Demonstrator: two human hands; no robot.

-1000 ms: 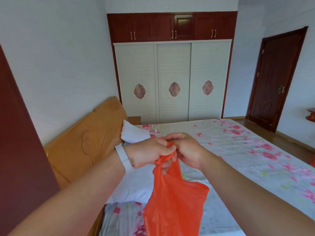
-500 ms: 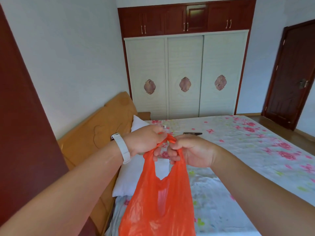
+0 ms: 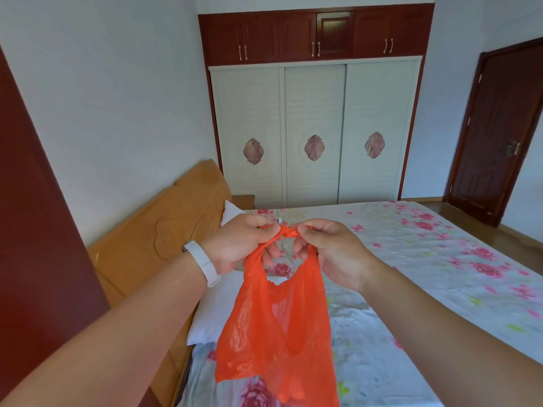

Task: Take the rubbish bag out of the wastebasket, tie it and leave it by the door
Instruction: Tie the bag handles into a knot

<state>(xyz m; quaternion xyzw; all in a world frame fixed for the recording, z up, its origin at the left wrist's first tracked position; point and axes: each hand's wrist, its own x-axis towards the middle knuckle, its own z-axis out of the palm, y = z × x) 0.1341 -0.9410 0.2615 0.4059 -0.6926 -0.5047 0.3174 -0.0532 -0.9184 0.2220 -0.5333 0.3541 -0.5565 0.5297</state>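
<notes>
While we keep the two handles pinched, each of our hands closes on one side of the twisted plastic: the left hand (image 3: pixel 238 245) grips the left handle between thumb and bent fingers, and the right hand (image 3: pixel 329 251) grips the right handle in the same way. Between them sits a small knot (image 3: pixel 286 231), so we judge that we pull the handles apart to tighten it. We hold the hands high and away from the body, probably so that the orange rubbish bag (image 3: pixel 279 333) hangs free and its own weight keeps the plastic straight under the knot. The bag hangs in the air above the near edge of the bed (image 3: pixel 411 274) and, as far as we can see, does not touch it. Its body looks thin and almost flat, so there is little inside. On our left wrist is a white band (image 3: pixel 202 264). Beside the bag lies a white pillow (image 3: pixel 211 312) against the wooden headboard (image 3: pixel 152 239). Far behind stands the wardrobe (image 3: pixel 314 133), and the dark door (image 3: pixel 499 133) is well apart on the right, where the bag must go after the tying.
</notes>
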